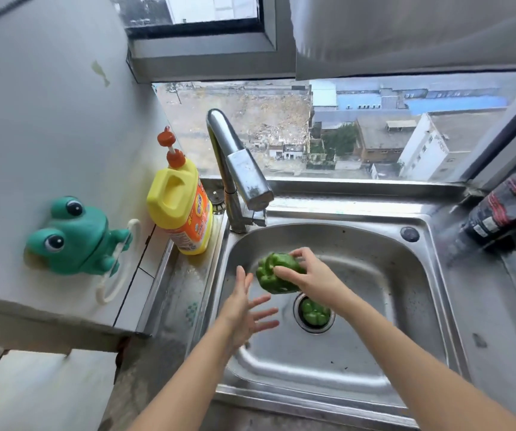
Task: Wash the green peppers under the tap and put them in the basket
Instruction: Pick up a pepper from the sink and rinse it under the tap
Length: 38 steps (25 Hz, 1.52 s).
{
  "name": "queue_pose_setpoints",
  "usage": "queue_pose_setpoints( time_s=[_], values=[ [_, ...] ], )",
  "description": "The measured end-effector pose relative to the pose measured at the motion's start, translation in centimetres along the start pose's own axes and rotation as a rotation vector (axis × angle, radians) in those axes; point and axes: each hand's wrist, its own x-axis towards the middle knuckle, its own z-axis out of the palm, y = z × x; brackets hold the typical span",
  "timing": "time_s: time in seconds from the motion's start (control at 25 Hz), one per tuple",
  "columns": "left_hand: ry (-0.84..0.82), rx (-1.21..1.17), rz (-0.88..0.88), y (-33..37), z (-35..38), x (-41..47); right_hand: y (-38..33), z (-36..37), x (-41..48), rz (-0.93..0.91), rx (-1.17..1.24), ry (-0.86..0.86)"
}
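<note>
Now right hand (pixel 309 275) grips pepper (pixel 277 273); left hand (pixel 247 309) beside, apart.

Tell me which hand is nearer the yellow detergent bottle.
Left. The left hand hovers open at the left side of the sink, toward the yellow detergent bottle; the right hand grips a green pepper farther right, mid-basin.
</note>
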Motion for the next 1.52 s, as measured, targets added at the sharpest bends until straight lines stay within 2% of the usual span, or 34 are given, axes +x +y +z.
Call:
queue_pose_setpoints(
  time_s=[0.04,0.12,0.24,0.32,0.44,0.64,0.72,0.84,0.92,1.08,1.2,1.24,1.36,1.44,1.52],
  values=[
    [-0.087,-0.209,-0.085,0.5,0.7,-0.2,-1.4,-0.6,-1.1,-0.046,-0.055,-0.046],
    [-0.155,-0.486,-0.164,1.6,2.0,-0.8,-3.9,-2.0,-1.9,-0.115,-0.180,-0.093],
    [-0.143,-0.602,-0.189,2.8,3.3,-1.6,-7.5,-4.8,0.8,-0.170,-0.191,0.053],
    [-0.142,-0.617,-0.204,3.2,3.5,-1.9,-10.0,-5.9,3.9,-0.108,-0.155,0.103],
    [-0.152,-0.618,-0.190,3.8,3.9,-2.5,-12.6,-5.2,7.1,0.016,-0.190,-0.007],
    [-0.194,-0.628,-0.163,4.5,3.7,-3.1,-11.5,-4.6,10.1,0.042,-0.256,0.044],
    [-0.214,-0.635,-0.128,4.8,3.3,-2.9,-10.3,-5.2,11.3,0.037,-0.140,0.022],
    [-0.188,-0.610,-0.090,5.2,3.2,-2.6,-7.4,-5.9,11.6,0.072,0.263,-0.091],
    [-0.170,-0.604,-0.091,5.3,3.3,-2.4,-6.0,-5.4,11.7,0.086,0.367,-0.086],
    [-0.070,-0.593,-0.023,5.3,3.5,-1.7,-6.4,-2.3,8.7,0.001,0.208,0.066],
    [-0.052,-0.685,-0.002,5.6,3.4,-1.1,-5.6,0.7,1.8,-0.229,0.199,0.020],
    [-0.043,-0.706,-0.007,5.6,3.7,-0.9,-5.2,1.5,0.1,-0.314,0.131,0.061],
    [-0.039,-0.663,0.098,4.5,4.8,-0.4,-4.7,3.3,-1.9,-0.499,-0.115,0.407],
    [-0.029,-0.588,0.256,4.0,5.5,-0.3,-6.0,3.3,-1.4,-0.416,-0.117,0.530],
    [0.075,-0.419,0.444,3.8,5.8,-0.4,-7.5,2.0,0.0,-0.171,0.071,0.438]
  ],
)
